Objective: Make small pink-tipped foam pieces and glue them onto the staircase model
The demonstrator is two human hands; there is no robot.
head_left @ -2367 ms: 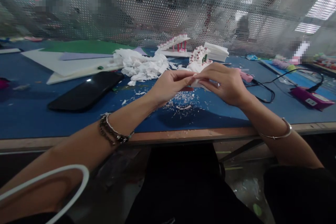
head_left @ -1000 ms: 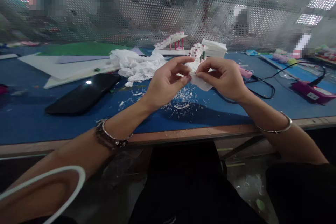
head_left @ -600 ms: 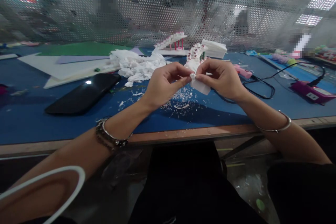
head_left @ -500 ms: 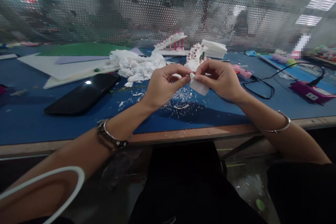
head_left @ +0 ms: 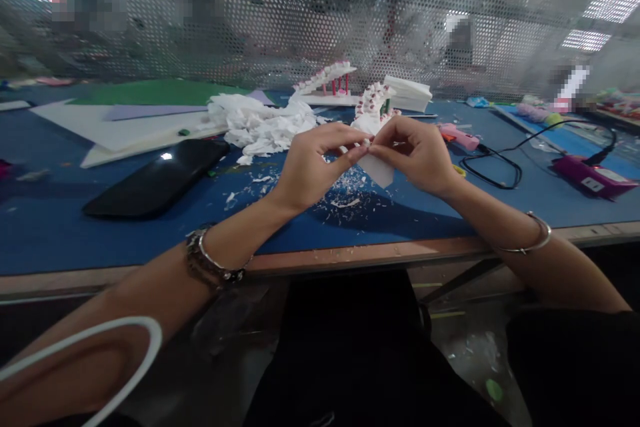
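From my remote seat, the nearest thing I see is a white cord [head_left: 125,322] looping across the left forearm; if it snags there, I judge it could jerk that arm. Past the table's edge [head_left: 350,255], the left hand [head_left: 313,163] and right hand [head_left: 423,150] meet fingertip to fingertip. Each pinches closed, thumb against index, on the thin white piece [head_left: 380,173], held above the table with its free corner hanging down. I'd worry about tearing: it looks flimsy, and uneven pulling could rip it at the pinch. A slip would drop it among the loose white shavings [head_left: 345,201] below. Just beyond the fingertips stands a white curved model with dark red dots [head_left: 370,103]; an overreaching knuckle might topple it. To its right, a pink tool [head_left: 465,139] trails a black cable [head_left: 500,183], which a sideways elbow could drag. The perforated screen [head_left: 310,27] stands farthest off.
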